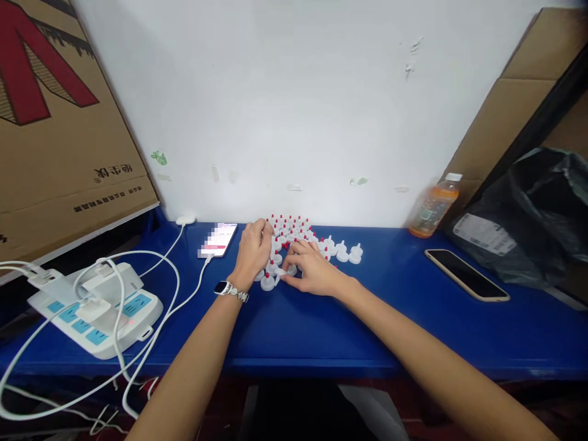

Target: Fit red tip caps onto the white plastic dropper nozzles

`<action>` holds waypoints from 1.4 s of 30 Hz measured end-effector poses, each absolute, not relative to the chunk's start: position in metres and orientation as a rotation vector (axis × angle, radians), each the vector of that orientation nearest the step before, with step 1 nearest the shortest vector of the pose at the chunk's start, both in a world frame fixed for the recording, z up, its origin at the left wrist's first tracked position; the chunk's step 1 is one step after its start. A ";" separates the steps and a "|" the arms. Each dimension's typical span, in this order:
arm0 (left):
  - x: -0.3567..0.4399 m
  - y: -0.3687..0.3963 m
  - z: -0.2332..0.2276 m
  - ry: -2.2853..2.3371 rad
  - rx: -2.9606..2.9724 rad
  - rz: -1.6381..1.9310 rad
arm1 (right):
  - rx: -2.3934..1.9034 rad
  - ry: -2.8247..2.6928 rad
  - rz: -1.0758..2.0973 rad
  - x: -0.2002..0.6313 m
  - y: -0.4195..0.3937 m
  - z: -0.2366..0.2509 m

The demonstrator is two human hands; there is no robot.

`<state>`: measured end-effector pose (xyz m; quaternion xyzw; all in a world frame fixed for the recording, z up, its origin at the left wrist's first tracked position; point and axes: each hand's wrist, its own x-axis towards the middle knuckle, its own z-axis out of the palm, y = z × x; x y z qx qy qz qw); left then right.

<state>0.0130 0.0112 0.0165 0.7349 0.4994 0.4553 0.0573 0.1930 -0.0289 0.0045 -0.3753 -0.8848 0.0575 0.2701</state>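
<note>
While both hands rest among white caps (pixel 342 251) | left grip (pixel 253 250) unclear | right grip (pixel 310 269) pinching cap

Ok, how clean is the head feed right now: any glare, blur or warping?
Head view: even light, no harsh glare; wide-angle warp bends the blue table edge; the lit phone screen is blurred out; the small caps are too tiny to show detail, partly hidden by left hand and right hand.

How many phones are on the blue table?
2. One phone with a lit screen lies left of the left hand, plugged into a white cable. The other phone, with a dark screen, lies at the right, beside the black bag.
</note>
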 end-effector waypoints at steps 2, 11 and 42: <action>0.012 0.010 0.020 1.443 2.335 1.312 | -1.034 -2.209 0.312 0.195 -0.023 0.003; 0.018 0.001 0.024 1.039 2.313 1.127 | -0.914 -1.343 1.106 0.202 0.004 0.012; 0.002 0.015 0.012 1.439 2.372 0.901 | -1.439 -2.105 0.330 0.178 0.067 0.023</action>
